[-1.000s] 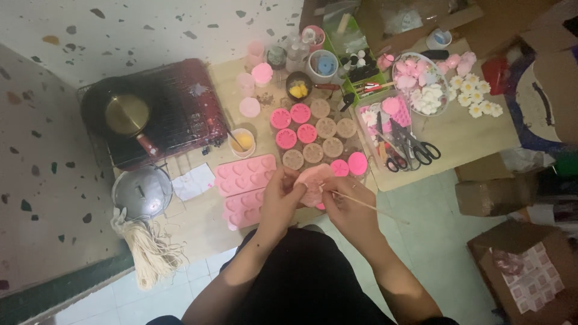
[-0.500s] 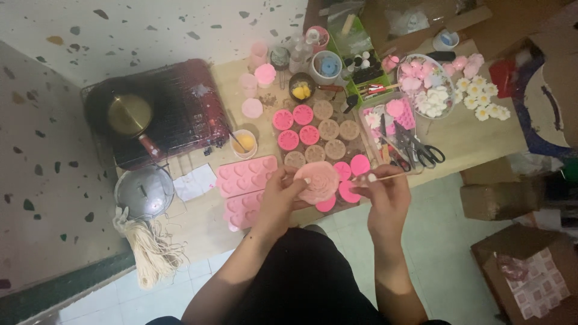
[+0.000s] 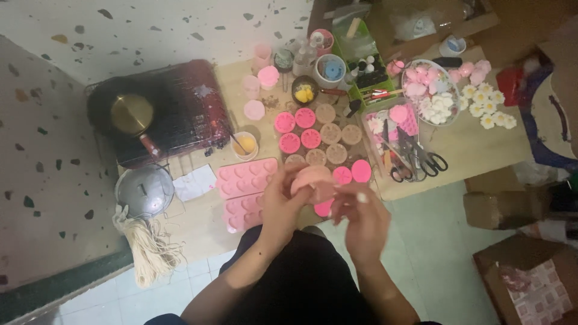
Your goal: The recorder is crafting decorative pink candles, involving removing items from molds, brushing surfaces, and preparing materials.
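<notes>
Head cam shows the left hand (image 3: 283,201) gripping a round pink mold (image 3: 312,182) just below the rows of round molds (image 3: 319,135), while the right hand (image 3: 361,213) at its 4 o'clock pinches its edge. Looks like mid-demolding; next likely needs careful peeling.

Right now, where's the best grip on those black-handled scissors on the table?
Take the scissors by the black loop handles, coming from the right, the table's near edge. The loops point that way and lie free, while the blades run up-left among clutter in the clear tray.
</notes>
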